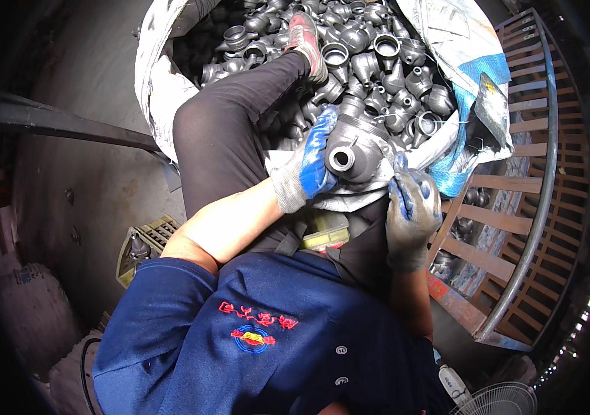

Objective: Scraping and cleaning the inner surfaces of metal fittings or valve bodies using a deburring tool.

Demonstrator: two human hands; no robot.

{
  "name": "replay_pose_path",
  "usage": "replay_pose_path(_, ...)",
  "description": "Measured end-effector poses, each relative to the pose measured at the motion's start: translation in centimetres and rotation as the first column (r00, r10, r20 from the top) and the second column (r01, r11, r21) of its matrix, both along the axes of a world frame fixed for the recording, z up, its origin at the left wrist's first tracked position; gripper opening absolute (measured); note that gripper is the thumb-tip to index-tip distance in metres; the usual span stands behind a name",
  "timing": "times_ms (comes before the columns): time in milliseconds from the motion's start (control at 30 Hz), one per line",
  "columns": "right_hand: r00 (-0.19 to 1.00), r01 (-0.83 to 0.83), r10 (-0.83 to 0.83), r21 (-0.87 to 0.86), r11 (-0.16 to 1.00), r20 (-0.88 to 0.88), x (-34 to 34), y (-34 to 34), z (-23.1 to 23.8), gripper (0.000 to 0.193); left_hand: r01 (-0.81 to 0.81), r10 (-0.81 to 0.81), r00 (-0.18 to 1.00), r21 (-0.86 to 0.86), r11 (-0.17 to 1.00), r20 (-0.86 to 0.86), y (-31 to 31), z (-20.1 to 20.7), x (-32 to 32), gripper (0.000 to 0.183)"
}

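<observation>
My left hand [311,164], in a grey glove with blue coated fingers, grips the left side of a grey metal casting [365,153]. This casting has a wide round body and a short open pipe stub facing me. Close by its lower right side is my right hand [414,211], gloved the same way, with fingers curled together. Whatever those fingers may hold is hidden. Beyond the casting, many similar grey castings [354,38] fill a large white woven sack [153,83].
My leg [219,121] reaches into the sack, its red shoe [304,41] resting on the castings. A metal-framed rack with brown slats [527,187] stands right. A yellow crate [160,232] sits on the floor at left, near a metal bar [74,123]. A fan [499,400] is at lower right.
</observation>
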State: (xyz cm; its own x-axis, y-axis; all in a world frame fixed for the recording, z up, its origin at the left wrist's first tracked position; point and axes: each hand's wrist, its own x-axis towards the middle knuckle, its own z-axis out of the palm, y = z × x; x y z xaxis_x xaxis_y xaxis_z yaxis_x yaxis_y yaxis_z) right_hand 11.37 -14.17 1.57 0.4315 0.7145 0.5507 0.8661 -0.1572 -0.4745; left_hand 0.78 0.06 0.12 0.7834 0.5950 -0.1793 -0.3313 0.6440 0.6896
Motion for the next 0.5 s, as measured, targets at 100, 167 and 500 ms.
replay_pose_path(100,0.999,0.014,-0.013,-0.028,1.000,0.053,0.2,-0.2,-0.1,0.021,0.018,-0.018,1.000,0.035,0.999,0.009,0.1,-0.5,-0.1,0.049)
replay_pose_path(167,0.997,0.014,-0.010,-0.044,0.999,0.077,0.2,-0.4,-0.1,0.021,0.029,-0.030,0.999,0.059,0.998,0.014,0.2,-0.9,-0.1,0.049)
replay_pose_path(500,0.988,-0.046,0.014,-0.211,0.976,-0.153,0.8,-1.2,0.9,0.024,0.210,-0.143,0.970,-0.384,0.899,0.196,0.9,-3.2,0.8,0.050)
